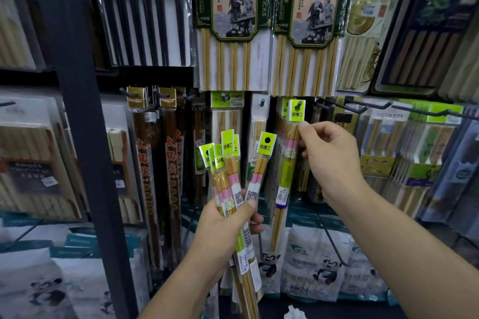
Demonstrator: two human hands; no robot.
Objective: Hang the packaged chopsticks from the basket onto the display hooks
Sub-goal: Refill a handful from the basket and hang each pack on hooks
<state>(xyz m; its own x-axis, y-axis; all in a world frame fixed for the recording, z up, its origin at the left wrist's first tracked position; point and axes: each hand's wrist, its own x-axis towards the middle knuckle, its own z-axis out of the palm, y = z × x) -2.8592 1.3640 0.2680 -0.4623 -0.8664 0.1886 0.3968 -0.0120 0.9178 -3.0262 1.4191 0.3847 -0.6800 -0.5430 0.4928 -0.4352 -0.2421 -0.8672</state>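
Right hand [330, 160] pinches a pack [284, 181] just below its green header, which sits on the hook [299, 105]. Left hand [223, 228], below-left of the hook, grips a fanned bundle [229, 171] of matching packs, headers up. Big hotpot packs [311, 21] hang just above the hook.

Your left hand [225, 225] and right hand [329, 155] are bare; back from the fingers [317, 134], your wrists [346, 189] and forearms [404, 238] run uncovered to the frame edge. Thumbnails [251, 204] are short.
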